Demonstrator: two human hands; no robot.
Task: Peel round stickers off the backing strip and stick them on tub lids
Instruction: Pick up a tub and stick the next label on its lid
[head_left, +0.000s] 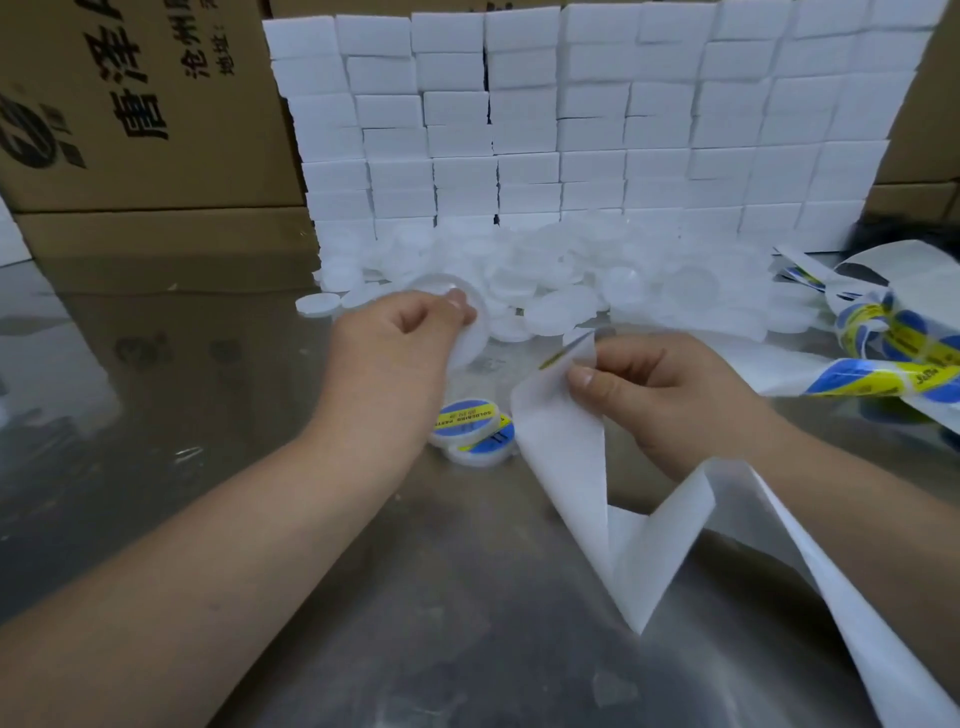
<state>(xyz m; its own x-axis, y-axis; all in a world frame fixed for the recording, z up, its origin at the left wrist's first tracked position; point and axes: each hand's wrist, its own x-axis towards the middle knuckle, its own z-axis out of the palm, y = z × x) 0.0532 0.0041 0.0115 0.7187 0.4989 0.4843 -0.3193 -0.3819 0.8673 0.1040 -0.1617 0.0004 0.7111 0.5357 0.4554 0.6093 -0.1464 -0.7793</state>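
Observation:
My left hand (400, 332) grips a plain white tub lid (470, 332) tilted on edge above the steel table. My right hand (660, 384) pinches the white backing strip (566, 452) near a fold, where a blue and yellow round sticker (563, 351) lifts off edge-on. The empty strip zigzags down toward the lower right. More stickers sit on the strip (883, 374) trailing off to the right. Two lids with stickers on them (472, 426) lie stacked on the table between my hands.
A heap of plain white lids (597, 280) lies in front of a wall of stacked white blocks (597, 114). Cardboard boxes (135, 104) stand at the left and far right. The reflective steel table (208, 364) spreads out to the left and front.

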